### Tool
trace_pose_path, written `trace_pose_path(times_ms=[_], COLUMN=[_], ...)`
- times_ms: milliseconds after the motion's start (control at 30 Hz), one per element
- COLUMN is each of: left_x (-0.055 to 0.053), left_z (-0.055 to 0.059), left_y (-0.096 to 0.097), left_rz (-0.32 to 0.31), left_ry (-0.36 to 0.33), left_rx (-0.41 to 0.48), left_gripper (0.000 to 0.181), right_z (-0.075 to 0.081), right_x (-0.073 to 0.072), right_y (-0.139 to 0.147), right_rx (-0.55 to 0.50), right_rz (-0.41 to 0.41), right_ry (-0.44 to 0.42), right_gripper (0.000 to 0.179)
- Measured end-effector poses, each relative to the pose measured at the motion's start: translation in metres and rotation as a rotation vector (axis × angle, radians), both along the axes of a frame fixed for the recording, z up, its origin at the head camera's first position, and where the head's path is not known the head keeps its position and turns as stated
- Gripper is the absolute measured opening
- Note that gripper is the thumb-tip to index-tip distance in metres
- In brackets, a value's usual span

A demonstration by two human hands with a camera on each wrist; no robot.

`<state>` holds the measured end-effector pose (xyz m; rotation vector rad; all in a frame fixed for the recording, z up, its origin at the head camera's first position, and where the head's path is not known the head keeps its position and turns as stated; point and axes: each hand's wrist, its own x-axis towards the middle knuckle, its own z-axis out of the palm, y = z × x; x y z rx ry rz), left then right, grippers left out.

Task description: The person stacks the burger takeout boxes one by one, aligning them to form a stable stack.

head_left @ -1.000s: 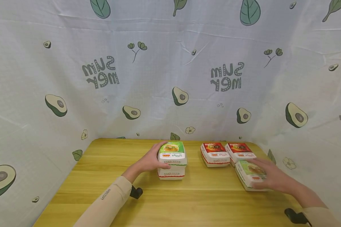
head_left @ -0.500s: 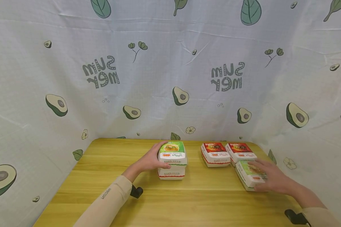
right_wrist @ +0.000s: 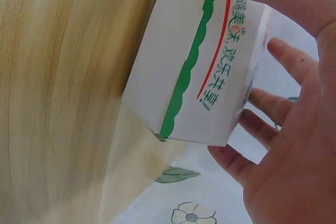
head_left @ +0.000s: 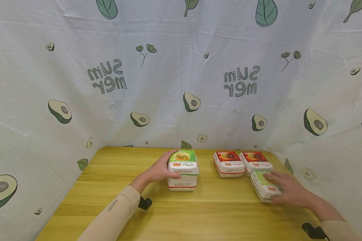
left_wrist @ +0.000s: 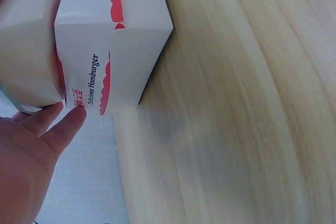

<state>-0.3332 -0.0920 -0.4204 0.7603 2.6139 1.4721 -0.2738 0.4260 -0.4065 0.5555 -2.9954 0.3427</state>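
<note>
Two burger boxes are stacked mid-table in the head view, a green-topped burger box (head_left: 183,163) over a red-trimmed burger box (head_left: 182,184). My left hand (head_left: 161,169) holds the upper box from its left side, thumb across the front and fingers behind. In the left wrist view, fingertips (left_wrist: 73,119) reach the lower box (left_wrist: 110,40) near the seam. On the right lies another green-topped box (head_left: 263,187), flat on the table. Beside it is my right hand (head_left: 291,189), fingers spread and loosely bent at its lid; the right wrist view shows its green-trimmed side (right_wrist: 194,72).
Two red-topped burger boxes, one left (head_left: 228,164) and one right (head_left: 254,161), stand side by side at the back right. The wooden table (head_left: 199,217) ends against a white avocado-print curtain (head_left: 169,73) behind and at the sides.
My right hand has drawn slightly right and toward me, uncovering more of the green lid; that box stays put. The left hand and the stack have not visibly moved.
</note>
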Motion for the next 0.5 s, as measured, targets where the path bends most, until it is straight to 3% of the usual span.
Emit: trace_pose_path(times_ms=[500], left_x=[-0.0015], left_z=[0.0006], left_y=[0.0002], left_rz=[-0.014], left_ry=[0.005], left_rx=[-0.016], left_gripper=[0.108], right_z=[-0.001], right_x=[-0.0012], right_y=[-0.0034], right_rx=[0.014], right_rz=[0.006], right_ry=[0.046], right_gripper=[0.082])
